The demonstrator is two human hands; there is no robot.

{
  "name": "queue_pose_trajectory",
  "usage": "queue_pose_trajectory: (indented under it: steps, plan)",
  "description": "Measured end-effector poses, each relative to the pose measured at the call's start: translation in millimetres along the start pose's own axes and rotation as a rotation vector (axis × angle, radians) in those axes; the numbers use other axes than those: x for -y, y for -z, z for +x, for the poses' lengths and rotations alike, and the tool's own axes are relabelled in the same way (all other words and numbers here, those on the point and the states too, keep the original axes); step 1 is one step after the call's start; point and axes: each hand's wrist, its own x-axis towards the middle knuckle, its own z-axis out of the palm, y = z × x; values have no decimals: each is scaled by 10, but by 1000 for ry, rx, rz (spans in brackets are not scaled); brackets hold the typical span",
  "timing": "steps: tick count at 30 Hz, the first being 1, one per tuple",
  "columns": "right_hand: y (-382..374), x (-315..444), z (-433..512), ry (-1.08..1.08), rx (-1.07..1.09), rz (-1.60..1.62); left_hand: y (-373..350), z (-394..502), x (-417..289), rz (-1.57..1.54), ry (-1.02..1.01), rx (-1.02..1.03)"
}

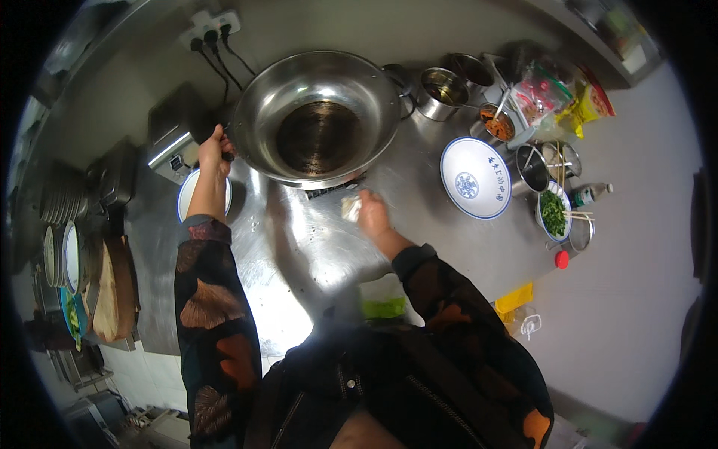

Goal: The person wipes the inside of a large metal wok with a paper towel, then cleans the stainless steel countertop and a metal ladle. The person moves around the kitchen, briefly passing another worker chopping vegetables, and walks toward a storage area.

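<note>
A wide stainless-steel wok (263, 140) with a dark, shiny bottom fills the back of the counter. My left hand (216, 151) grips a dark handle at its left side. Crumpled white paper or cloth (351, 208) is pinched in the fingers of my right hand (374, 216), just in front of the wok and apart from it. Under the wok's front edge, part of a dark support (335, 189) shows. A white bowl with a blue rim (190, 193) is partly hidden behind my left forearm. Another blue-rimmed bowl (477, 174) lies to the right of the wok.
Steel pots (443, 106) and a pot of orange-red food (496, 124) stand at the back right. Nearby are a bowl of chopped greens (553, 213) and a bottle (592, 194). At left are stacked bowls (72, 255) and a wooden chopping board (115, 289). Plugged cables (216, 53) hang behind.
</note>
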Motion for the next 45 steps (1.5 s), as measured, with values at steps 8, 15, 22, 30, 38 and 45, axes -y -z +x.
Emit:
queue_pose_trajectory:
  steps: [8,15,22,30,38,45]
  plan:
    - [-102,1033,-545,202,595,275,87,134,-202,392,-64,-58]
    - [-191,420,37,106,91,317,535,-870,-134,337,-264,47]
    - [-312,1144,-648,300,497,251,1925,-2294,501,206,-357,-243]
    - [-647,1380,226,380,332,180,2768,-3820,1318,76,-219,-724]
    - [-794,1439,-233,397,560,128,3068,-4489,1614,-1,-261,-865]
    - [-400,1523,-1213,639,698,236,2865,-4180,1615,16,-201,-769]
